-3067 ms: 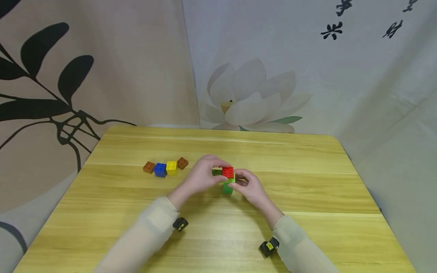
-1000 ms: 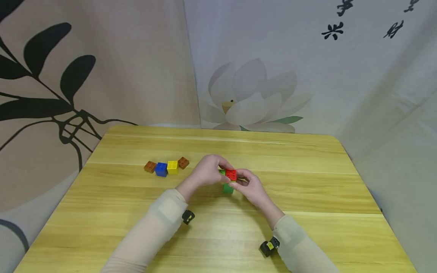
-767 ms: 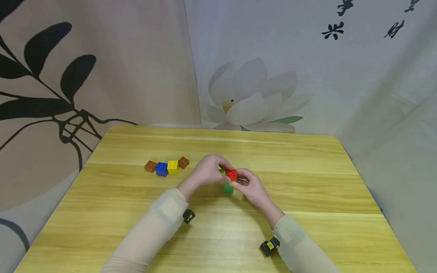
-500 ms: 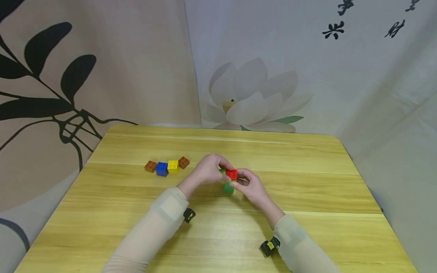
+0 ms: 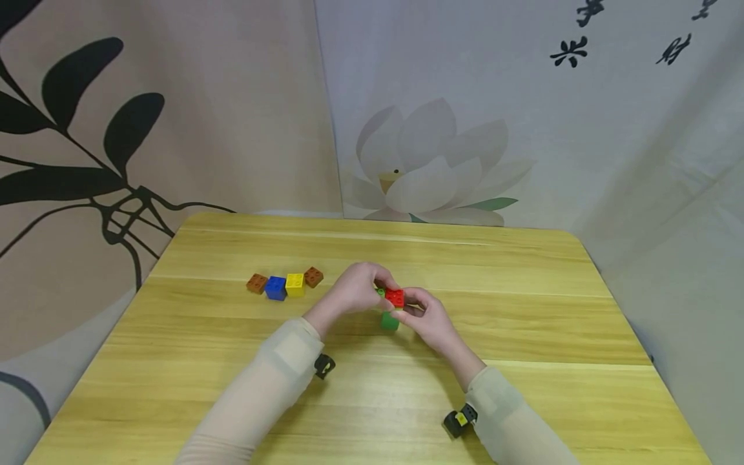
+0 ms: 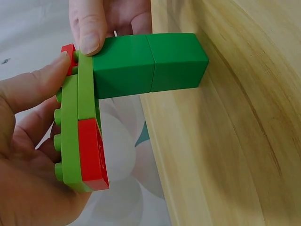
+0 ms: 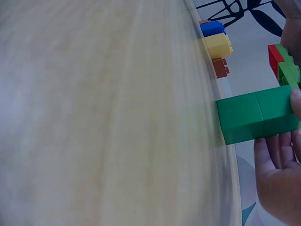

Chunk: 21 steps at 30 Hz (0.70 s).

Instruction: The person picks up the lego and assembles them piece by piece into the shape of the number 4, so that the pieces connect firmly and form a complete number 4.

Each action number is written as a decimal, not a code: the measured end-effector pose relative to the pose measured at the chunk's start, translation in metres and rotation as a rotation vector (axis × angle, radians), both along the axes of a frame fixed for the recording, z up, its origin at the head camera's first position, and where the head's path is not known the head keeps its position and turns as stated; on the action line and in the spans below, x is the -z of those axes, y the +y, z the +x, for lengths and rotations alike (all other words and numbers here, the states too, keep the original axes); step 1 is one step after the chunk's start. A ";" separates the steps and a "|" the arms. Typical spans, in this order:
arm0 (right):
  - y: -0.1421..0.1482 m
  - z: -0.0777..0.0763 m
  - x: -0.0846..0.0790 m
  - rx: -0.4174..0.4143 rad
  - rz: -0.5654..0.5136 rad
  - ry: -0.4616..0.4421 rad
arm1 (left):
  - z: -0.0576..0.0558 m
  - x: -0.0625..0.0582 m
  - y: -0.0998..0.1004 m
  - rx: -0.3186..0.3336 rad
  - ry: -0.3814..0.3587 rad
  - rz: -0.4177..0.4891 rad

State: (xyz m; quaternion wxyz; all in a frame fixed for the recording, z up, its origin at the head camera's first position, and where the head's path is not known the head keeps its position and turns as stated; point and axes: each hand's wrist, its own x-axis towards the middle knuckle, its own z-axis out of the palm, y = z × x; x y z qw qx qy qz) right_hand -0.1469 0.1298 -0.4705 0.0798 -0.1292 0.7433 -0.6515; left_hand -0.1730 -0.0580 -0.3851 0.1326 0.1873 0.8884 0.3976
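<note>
Near the middle of the table, two dark green toy bricks point(image 6: 124, 66) stand stacked as a column. Across its top lie long, flat light green bricks point(image 6: 70, 136) with studs. A flat red brick point(image 6: 93, 155) sits under their overhanging end, and another red brick point(image 5: 395, 298) is on top at the right end. My left hand point(image 5: 354, 289) pinches that top red brick, thumb in front and fingers behind. With thumb and fingers, my right hand point(image 5: 431, 321) grips the stack around the light green layer, its thumb overlapping the upper dark green brick.
Left of the hands lie a brown brick point(image 5: 257, 283), a blue brick point(image 5: 276, 289), a yellow brick point(image 5: 295, 285) and a second brown brick point(image 5: 314, 277) in a loose row. The wooden table point(image 5: 523, 336) ends at a printed cloth backdrop point(image 5: 256, 116).
Since about three seconds ago, my left hand has shifted slightly right with the top red brick, which sits lower in view over the light green layer. Over the last second both hands hold nearly still.
</note>
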 end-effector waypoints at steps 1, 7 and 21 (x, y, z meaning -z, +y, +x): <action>0.000 0.000 0.000 -0.001 0.000 -0.002 | 0.000 0.000 0.000 -0.002 -0.004 0.002; 0.000 0.001 -0.001 -0.009 0.007 0.006 | 0.000 0.001 0.002 -0.015 -0.006 -0.012; -0.001 0.001 0.000 -0.004 0.000 0.003 | 0.003 -0.002 0.005 -0.029 0.044 -0.108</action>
